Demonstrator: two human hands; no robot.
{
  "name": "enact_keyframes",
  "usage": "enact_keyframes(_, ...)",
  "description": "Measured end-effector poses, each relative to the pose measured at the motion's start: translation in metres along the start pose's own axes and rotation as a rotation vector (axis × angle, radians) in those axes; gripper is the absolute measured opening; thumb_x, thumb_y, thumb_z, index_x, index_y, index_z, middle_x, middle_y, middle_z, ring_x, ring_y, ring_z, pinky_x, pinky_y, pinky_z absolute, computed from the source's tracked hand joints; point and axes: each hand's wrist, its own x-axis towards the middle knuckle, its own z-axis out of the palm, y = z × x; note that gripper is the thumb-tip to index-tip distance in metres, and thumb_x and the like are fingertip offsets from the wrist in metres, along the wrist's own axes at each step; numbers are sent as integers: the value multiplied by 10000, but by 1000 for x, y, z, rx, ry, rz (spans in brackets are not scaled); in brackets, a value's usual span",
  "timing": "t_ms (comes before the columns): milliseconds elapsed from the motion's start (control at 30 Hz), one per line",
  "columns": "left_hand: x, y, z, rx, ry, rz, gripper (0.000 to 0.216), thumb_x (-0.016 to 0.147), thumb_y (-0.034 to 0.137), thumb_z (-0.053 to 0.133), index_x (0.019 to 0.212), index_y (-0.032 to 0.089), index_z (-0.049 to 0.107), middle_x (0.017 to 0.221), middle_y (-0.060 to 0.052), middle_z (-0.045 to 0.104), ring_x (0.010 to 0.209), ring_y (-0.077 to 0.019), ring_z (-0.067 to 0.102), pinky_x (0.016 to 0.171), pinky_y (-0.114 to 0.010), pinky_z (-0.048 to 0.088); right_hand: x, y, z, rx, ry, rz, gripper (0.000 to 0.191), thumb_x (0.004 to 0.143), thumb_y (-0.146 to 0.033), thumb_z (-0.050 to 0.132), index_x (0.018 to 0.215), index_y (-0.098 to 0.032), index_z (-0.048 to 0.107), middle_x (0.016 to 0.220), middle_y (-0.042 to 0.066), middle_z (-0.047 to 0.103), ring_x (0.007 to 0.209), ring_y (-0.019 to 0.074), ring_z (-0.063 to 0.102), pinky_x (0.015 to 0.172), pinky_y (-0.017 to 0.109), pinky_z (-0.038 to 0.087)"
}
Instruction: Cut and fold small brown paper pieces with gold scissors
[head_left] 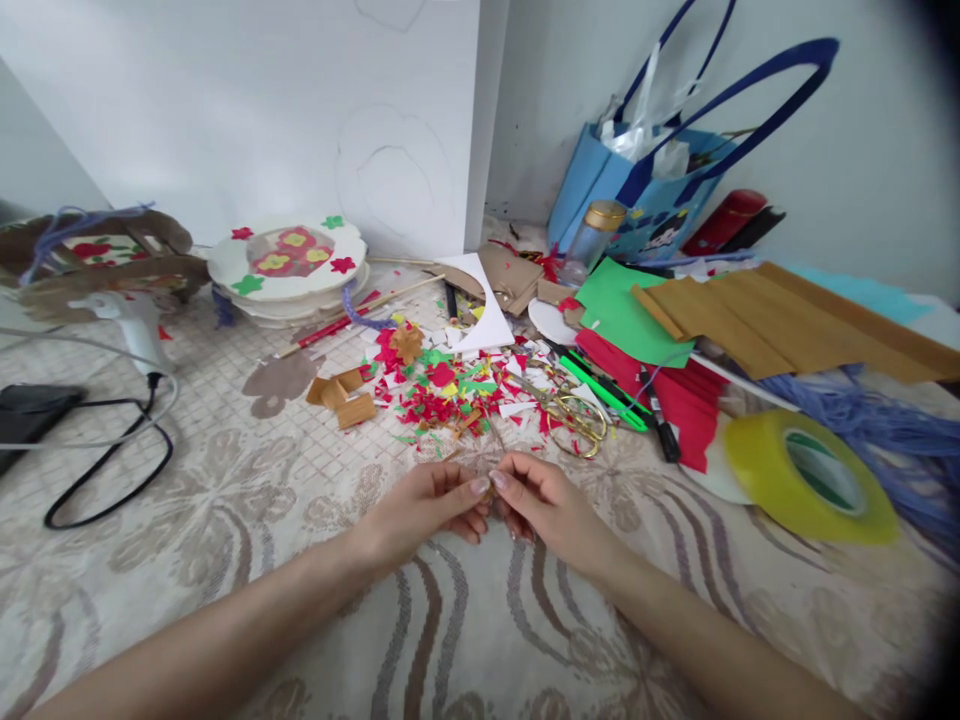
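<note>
Low over the tablecloth (480,640), my left hand (450,497) and my right hand (526,497) meet, thumbs nearly touching. Both are closed in a pinch on a small brown piece of paper (490,494), mostly hidden by the fingertips. Just beyond them lies a heap of red, green, yellow and white paper scraps (442,390). A brown paper flower (406,343) rests on the heap's left side, with folded brown paper pieces (354,408) nearby. Gold-handled scissors (577,425) lie beyond my right hand.
A white glue gun (131,325) and its cable are at left, near decorated paper plates (345,240). At right are a roll of yellow tape (750,460), green paper (637,315), brown crepe paper (795,325) and a black marker (660,420). A blue bag (585,180) stands behind.
</note>
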Motion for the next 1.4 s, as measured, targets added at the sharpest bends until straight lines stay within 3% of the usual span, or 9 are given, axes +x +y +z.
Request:
enact_keyframes(300, 1, -5, -1, 76, 58, 65, 316, 731, 431, 648, 712, 127, 565, 589, 19, 585, 548, -83, 529, 556, -209, 430, 0, 3, 2, -26, -8, 5, 296, 886, -448, 456, 736, -193, 466, 550, -58, 437, 450, 80, 426, 421, 194, 339)
enact_keyframes(567, 1, 2, -6, -51, -58, -30, 318, 739, 433, 647, 774, 120, 608, 722, -32, 636, 670, -122, 600, 668, -253, 472, 2, 4, -2, 15, -33, 24, 285, 889, -434, 455, 742, -191, 472, 538, -60, 455, 433, 73, 406, 410, 185, 333)
enact_keyframes(1400, 2, -4, -3, -52, -5, 4, 338, 677, 446, 691, 753, 134, 588, 645, -1, 637, 613, -122, 601, 654, -272, 478, 2, 8, -4, -45, -56, 51, 277, 868, -450, 489, 767, -193, 471, 506, -66, 453, 402, 72, 403, 394, 179, 340)
